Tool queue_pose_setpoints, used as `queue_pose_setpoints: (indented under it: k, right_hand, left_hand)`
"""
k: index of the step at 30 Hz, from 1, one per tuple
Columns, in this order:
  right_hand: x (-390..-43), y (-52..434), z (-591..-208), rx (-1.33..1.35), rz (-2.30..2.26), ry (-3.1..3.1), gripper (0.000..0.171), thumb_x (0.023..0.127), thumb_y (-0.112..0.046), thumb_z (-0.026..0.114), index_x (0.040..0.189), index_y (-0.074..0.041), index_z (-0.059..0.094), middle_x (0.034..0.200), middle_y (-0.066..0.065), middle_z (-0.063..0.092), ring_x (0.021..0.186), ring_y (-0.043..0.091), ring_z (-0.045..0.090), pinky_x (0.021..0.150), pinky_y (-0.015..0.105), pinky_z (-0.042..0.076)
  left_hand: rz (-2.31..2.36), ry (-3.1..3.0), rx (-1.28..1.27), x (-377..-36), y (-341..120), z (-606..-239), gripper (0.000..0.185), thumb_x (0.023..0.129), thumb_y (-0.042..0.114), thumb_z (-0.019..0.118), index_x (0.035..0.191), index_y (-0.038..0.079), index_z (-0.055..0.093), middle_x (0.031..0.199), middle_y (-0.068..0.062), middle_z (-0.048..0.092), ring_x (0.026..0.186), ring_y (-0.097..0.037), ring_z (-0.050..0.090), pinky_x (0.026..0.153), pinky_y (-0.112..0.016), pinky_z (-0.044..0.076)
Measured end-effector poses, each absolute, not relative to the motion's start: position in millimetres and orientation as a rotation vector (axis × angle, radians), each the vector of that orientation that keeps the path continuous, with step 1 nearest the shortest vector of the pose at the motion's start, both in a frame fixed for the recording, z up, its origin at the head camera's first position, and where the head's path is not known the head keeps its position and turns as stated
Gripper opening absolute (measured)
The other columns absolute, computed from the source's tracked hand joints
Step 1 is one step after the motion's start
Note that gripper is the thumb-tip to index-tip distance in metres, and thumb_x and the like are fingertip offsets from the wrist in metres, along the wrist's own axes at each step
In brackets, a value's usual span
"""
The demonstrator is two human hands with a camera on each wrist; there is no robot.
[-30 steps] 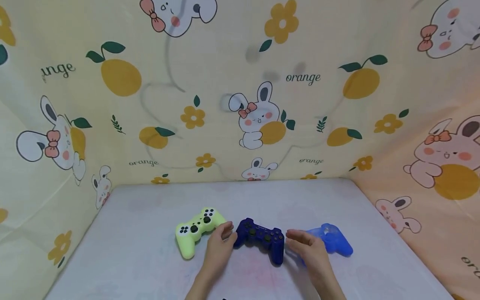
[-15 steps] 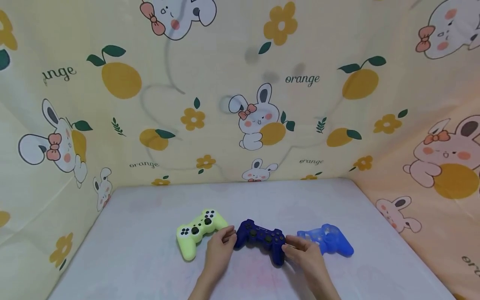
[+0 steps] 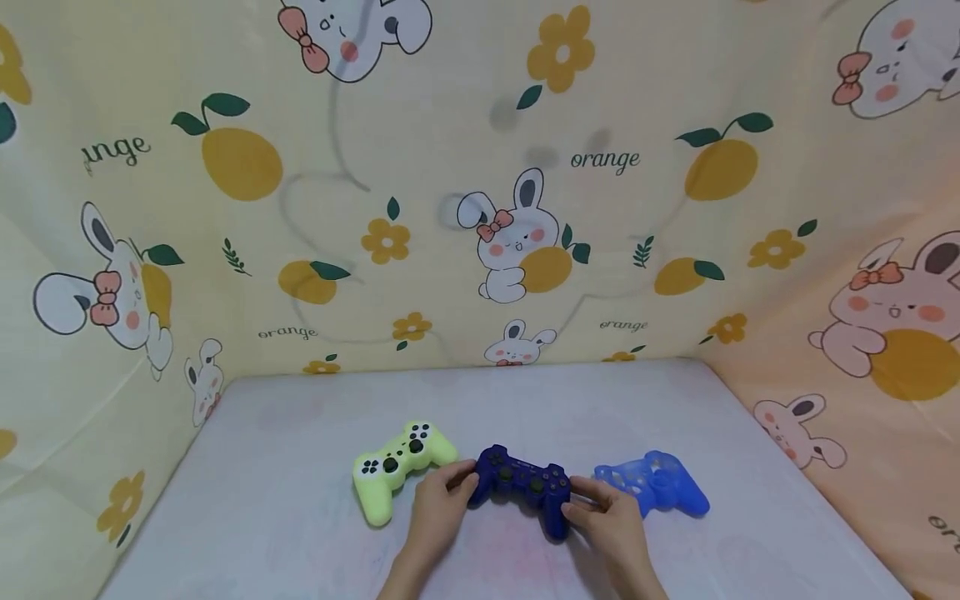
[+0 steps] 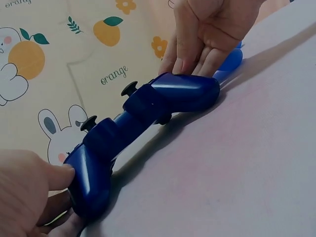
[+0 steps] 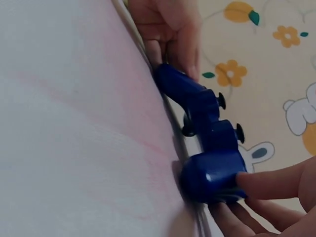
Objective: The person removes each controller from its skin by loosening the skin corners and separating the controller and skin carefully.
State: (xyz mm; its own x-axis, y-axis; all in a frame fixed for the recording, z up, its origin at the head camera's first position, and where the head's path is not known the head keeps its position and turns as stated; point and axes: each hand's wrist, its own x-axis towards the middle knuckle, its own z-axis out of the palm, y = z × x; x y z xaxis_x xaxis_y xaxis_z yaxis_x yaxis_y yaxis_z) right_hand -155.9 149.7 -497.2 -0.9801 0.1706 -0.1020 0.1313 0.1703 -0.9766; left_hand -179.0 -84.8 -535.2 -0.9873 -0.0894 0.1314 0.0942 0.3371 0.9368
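Observation:
A dark blue game controller [image 3: 521, 490] with two thumbsticks lies at the middle of the table, between both hands. At its left grip, the left hand [image 3: 441, 502] pinches it, thumb [image 4: 60, 176] on the near side and fingers beneath. The right hand [image 3: 617, 522] holds the other grip the same way; its thumb [image 5: 269, 183] presses the side and its fingers curl under. Whether the controller is slightly raised or touches the table, I cannot tell.
A light green controller [image 3: 377, 493] lies left of the left hand. Behind the right hand is a translucent blue controller [image 3: 671, 485], partly covered by that hand. The white table [image 3: 300, 467] is walled by cream cloth [image 3: 420, 150] with rabbits and oranges.
Both hands have closed in on the dark blue controller and now grip its two ends; the right hand has come leftward to it. The other two controllers stay put.

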Motion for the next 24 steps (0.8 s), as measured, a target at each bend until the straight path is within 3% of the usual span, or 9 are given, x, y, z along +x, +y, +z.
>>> queue_pose_setpoints:
  k: [8,16,20,24]
  right_hand:
    - [-156.4,147.2,-499.6,-0.353,1.882,-2.382,0.034,0.083,0.003,0.074,0.116,0.007,0.067,0.111,0.020,0.068,0.094,0.023,0.067,0.074,0.020,0.053]
    - [-158.0,153.1,-496.8,-0.371,1.848,-2.437,0.030,0.088,-0.012,0.075,0.115,-0.001,0.071,0.115,0.014,0.068,0.115,0.028,0.057,0.077,0.016,0.049]
    - [-160.4,153.9,-496.5,-0.364,1.837,-2.446,0.028,0.088,-0.012,0.075,0.115,-0.002,0.072,0.115,0.013,0.068,0.117,0.028,0.056,0.077,0.016,0.048]
    - [-161.8,151.6,-497.8,-0.353,1.828,-2.453,0.030,0.087,-0.007,0.074,0.115,0.001,0.070,0.112,0.017,0.069,0.109,0.028,0.061,0.075,0.018,0.050]
  left_hand:
    - [-1.782,-2.402,-0.012,-175.8,-83.9,-531.8,0.033,0.091,0.018,0.072,0.119,0.002,0.068,0.108,-0.007,0.071,0.099,-0.017,0.067,0.082,-0.029,0.053]
    - [-2.098,-2.192,0.220,-159.1,-76.6,-528.7,0.041,0.087,0.022,0.077,0.120,0.000,0.068,0.111,-0.013,0.070,0.104,-0.021,0.066,0.085,-0.029,0.052]
    - [-2.176,-2.143,0.340,-148.4,-71.1,-527.3,0.044,0.085,0.021,0.079,0.121,-0.002,0.067,0.114,-0.015,0.069,0.107,-0.023,0.065,0.084,-0.030,0.052]
    - [-2.118,-2.172,0.375,-141.5,-64.5,-528.4,0.043,0.083,0.017,0.080,0.119,-0.002,0.067,0.113,-0.016,0.069,0.105,-0.025,0.065,0.082,-0.030,0.053]
